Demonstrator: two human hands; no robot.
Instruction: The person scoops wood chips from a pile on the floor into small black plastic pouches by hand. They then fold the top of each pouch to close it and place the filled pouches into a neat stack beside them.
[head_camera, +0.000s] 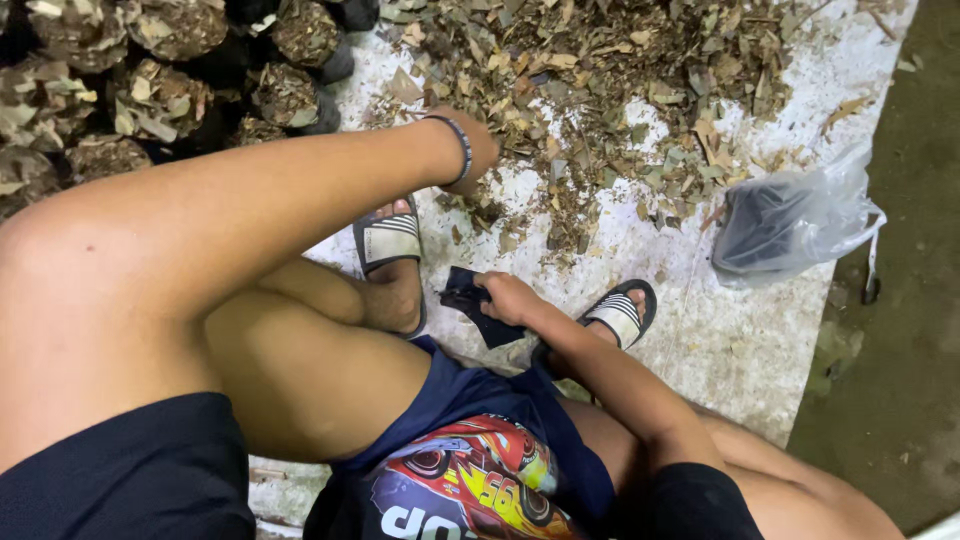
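A pale, speckled sheet (720, 340) covers the ground. On it lie a heap of dry leaves (600, 90), a clear plastic bag (795, 220) with dark contents, and filled black bags (150, 90) crowded at one corner.

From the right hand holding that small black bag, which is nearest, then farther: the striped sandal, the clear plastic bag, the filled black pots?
From the right hand:
1. Small black bag, in its grip.
2. Black-and-white striped sandal, just right.
3. Clear plastic bag, farther right on the white sheet.
4. Filled black pots, far upper left.
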